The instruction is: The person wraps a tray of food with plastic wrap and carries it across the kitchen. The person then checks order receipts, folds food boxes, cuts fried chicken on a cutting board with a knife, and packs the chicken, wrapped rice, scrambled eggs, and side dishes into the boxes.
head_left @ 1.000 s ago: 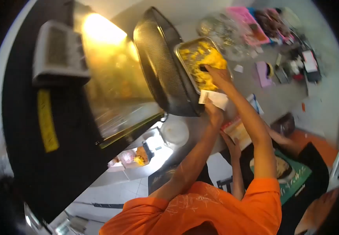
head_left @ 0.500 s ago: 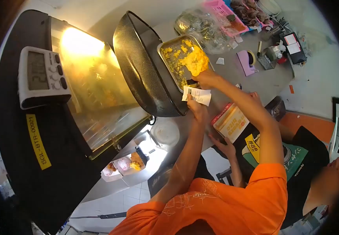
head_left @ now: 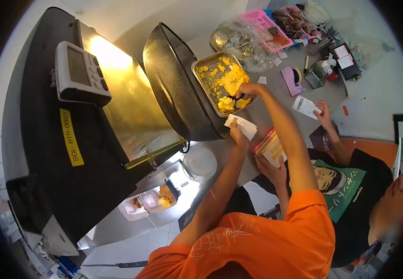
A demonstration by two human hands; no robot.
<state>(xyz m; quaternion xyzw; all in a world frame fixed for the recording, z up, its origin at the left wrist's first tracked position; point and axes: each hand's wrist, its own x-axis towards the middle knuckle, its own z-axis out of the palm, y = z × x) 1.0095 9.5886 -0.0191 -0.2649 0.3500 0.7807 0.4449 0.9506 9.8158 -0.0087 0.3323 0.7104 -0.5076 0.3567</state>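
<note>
My right hand (head_left: 248, 90) is closed around the dark handle of a serving spoon (head_left: 237, 98). The spoon's head is among yellow scrambled egg (head_left: 226, 105) at the near corner of a metal tray (head_left: 200, 83). More egg lies in a mound and loose bits across the tray. Just below that corner, my left hand (head_left: 238, 135) pinches a white printed paper (head_left: 244, 126). The paper looks folded, and whether anything is inside it is hidden.
A black mesh basket (head_left: 169, 83) stands beside the tray, near a lit warmer with a timer (head_left: 81, 72). Boxed food (head_left: 150, 200) and a round clear container (head_left: 199, 163) are lower left. A co-worker's hand (head_left: 273, 169) holds a printed box (head_left: 272, 149); the other holds a slip (head_left: 306, 107).
My right hand has brought the spoon to the tray's near corner, where egg is now gathered. The co-worker's hand has lifted a white slip. The whole view has shifted slightly.
</note>
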